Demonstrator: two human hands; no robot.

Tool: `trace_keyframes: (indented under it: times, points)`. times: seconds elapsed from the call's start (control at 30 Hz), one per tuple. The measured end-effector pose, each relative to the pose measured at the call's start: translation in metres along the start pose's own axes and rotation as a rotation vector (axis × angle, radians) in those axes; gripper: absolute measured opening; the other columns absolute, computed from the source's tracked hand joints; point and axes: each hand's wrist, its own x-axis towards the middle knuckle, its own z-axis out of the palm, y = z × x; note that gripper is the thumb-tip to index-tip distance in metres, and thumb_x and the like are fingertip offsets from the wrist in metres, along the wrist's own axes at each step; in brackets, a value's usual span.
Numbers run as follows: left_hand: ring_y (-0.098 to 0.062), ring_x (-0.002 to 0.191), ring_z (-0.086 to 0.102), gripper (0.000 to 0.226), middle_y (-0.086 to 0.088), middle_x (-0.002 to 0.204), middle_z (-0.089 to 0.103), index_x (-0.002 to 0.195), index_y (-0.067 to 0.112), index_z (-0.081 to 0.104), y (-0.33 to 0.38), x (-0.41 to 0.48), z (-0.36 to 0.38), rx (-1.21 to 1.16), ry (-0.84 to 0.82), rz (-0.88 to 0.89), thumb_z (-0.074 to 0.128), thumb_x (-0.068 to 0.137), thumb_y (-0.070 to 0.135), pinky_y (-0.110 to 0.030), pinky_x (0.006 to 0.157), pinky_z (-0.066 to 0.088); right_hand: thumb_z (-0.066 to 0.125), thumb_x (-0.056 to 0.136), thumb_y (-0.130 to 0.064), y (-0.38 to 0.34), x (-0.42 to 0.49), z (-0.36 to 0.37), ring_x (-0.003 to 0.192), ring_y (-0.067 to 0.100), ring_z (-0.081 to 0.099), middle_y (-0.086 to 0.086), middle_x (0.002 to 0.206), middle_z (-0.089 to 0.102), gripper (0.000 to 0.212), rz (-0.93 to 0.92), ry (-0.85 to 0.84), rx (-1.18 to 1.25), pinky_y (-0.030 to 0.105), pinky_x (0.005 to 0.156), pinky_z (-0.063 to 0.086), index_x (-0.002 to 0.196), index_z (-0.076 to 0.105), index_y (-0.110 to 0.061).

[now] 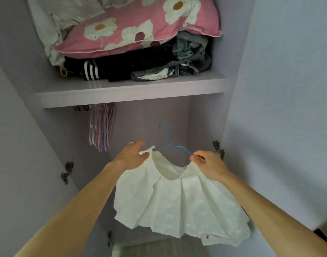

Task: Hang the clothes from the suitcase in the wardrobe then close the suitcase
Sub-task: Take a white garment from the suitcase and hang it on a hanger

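A white pleated garment [179, 204] hangs from a blue wire hanger [171, 143] held up inside the open wardrobe. My left hand [133, 156] pinches the garment's white strap at the hanger's left end. My right hand [207, 164] pinches the hanger's right end together with the garment's edge. The hanger's hook points up, below the shelf [129, 93] and clear of it. The rail is hidden behind the shelf edge. The suitcase is out of view.
A bunch of empty pink, blue and white hangers [101, 128] hangs at the left under the shelf. On the shelf lie a pink flowered pillow [140, 26], dark folded clothes [122, 67] and denim [188, 58]. Open wardrobe doors [281, 89] flank both sides.
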Motion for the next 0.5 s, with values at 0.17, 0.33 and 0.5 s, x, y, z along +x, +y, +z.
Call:
trace_keyframes:
  times: [0.17, 0.33, 0.5]
  points:
    - [-0.034, 0.149, 0.016, 0.063, -0.013, 0.163, 0.016, 0.154, 0.028, 0.027, 0.009, 0.031, -0.035, 0.342, 0.118, 0.134, 0.051, 0.097, 0.041, -0.049, 0.119, 0.02, 0.049, 0.098, -0.033, -0.016, 0.013, 0.003, 0.096, 0.029, 0.063, 0.002, 0.096, 0.07, 0.023, 0.143, 0.071, -0.121, 0.037, 0.08, 0.05, 0.093, 0.068, -0.021]
    - [-0.028, 0.151, -0.019, 0.081, -0.005, 0.162, -0.026, 0.158, 0.03, -0.006, 0.037, 0.066, -0.063, 0.57, 0.454, 0.35, 0.046, 0.098, 0.043, -0.057, 0.119, -0.005, 0.044, 0.1, -0.033, -0.027, 0.044, 0.001, 0.105, 0.032, 0.062, 0.007, 0.105, 0.071, 0.026, 0.273, 0.138, -0.168, 0.034, 0.079, 0.047, 0.099, 0.067, -0.02]
    - [-0.021, 0.151, -0.021, 0.078, 0.0, 0.161, -0.029, 0.156, 0.024, -0.016, 0.049, 0.114, -0.068, 0.68, 0.53, 0.39, 0.032, 0.101, 0.05, -0.056, 0.12, -0.008, 0.045, 0.1, -0.034, -0.019, 0.089, 0.0, 0.108, 0.035, 0.062, 0.011, 0.109, 0.07, 0.028, 0.392, 0.211, -0.106, 0.034, 0.082, 0.046, 0.097, 0.067, -0.017]
